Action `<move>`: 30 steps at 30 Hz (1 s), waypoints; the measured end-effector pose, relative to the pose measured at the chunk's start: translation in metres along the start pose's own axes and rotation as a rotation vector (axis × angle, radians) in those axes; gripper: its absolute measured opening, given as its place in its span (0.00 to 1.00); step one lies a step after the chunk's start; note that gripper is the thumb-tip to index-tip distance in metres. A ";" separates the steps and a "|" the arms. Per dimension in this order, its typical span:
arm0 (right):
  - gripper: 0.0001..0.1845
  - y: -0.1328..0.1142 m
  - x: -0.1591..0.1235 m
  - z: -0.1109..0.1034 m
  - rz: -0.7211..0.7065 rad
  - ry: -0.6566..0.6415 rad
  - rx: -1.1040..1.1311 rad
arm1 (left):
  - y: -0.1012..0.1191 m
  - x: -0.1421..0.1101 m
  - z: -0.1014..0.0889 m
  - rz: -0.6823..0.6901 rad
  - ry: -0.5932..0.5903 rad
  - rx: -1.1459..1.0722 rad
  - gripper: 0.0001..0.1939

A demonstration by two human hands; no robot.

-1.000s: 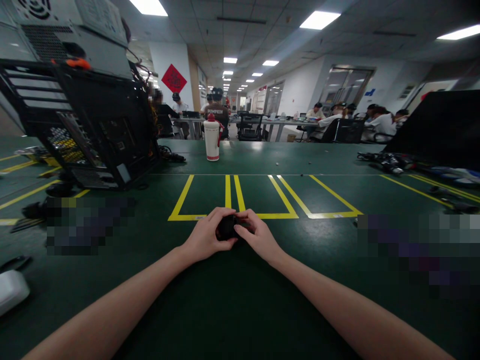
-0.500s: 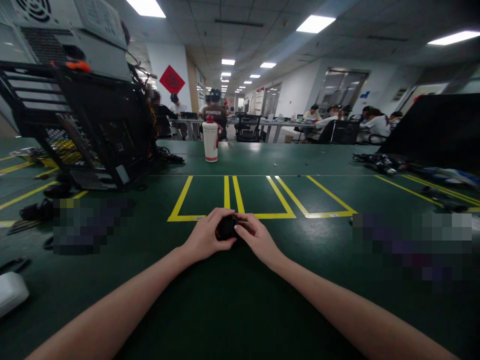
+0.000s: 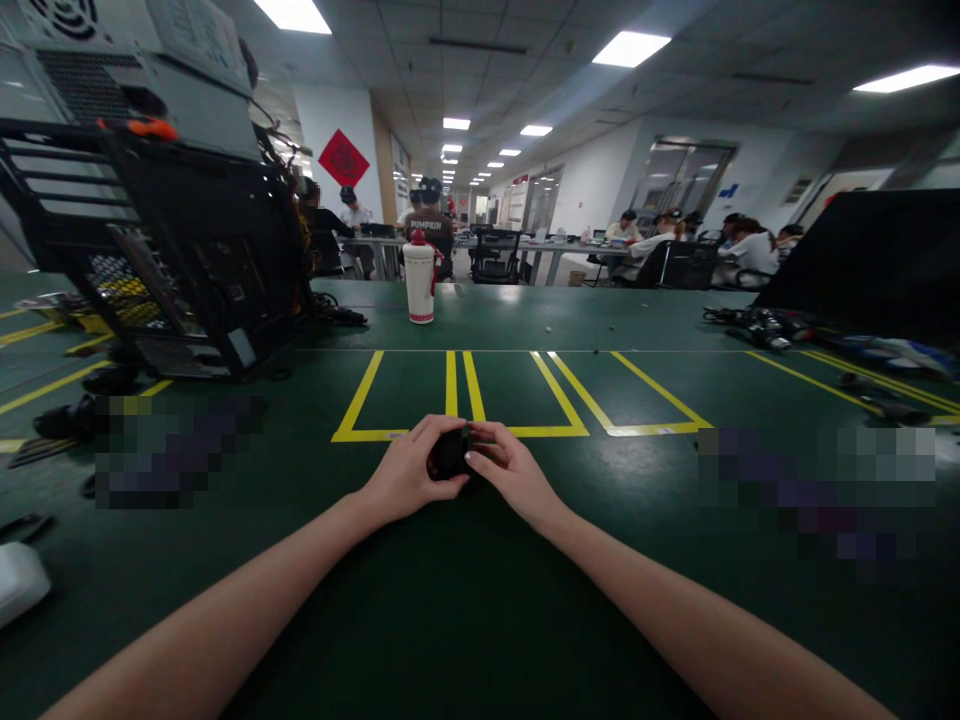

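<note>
A small black rounded object (image 3: 448, 456) is held between my two hands, just in front of the yellow tape lines (image 3: 510, 432). Its exact kind does not show. My left hand (image 3: 409, 468) curves around its left side, thumb below and fingers over the top. From the right, my right hand (image 3: 517, 475) grips its edge with thumb and fingertips. Part of the object is hidden behind the fingers. Under both hands lies the dark green tabletop (image 3: 465, 620).
A white cup with a red lid (image 3: 421, 280) stands farther back. To the left is an open black computer case (image 3: 202, 260) with cables. A dark screen-like panel (image 3: 885, 260) and cables (image 3: 757, 325) are on the right. A white object (image 3: 21, 582) lies near left. People sit at far desks.
My hands keep nearly the same grip on the black object. The whole view has shifted very slightly, with things appearing a little farther left.
</note>
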State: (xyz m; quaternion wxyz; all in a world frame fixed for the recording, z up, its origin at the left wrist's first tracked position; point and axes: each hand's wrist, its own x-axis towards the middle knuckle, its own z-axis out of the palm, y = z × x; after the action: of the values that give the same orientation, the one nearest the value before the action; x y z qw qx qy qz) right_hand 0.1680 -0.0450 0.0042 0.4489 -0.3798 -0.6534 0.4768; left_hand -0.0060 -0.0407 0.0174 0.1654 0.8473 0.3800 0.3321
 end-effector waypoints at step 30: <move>0.08 0.000 0.000 0.000 -0.081 -0.013 -0.012 | 0.012 0.000 -0.011 -0.018 -0.073 0.003 0.27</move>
State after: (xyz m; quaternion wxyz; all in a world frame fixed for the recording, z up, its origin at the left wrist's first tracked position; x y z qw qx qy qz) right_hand 0.1677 -0.0449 0.0046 0.4611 -0.3526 -0.6742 0.4566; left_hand -0.0068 -0.0477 0.0316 0.1806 0.8557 0.3817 0.2990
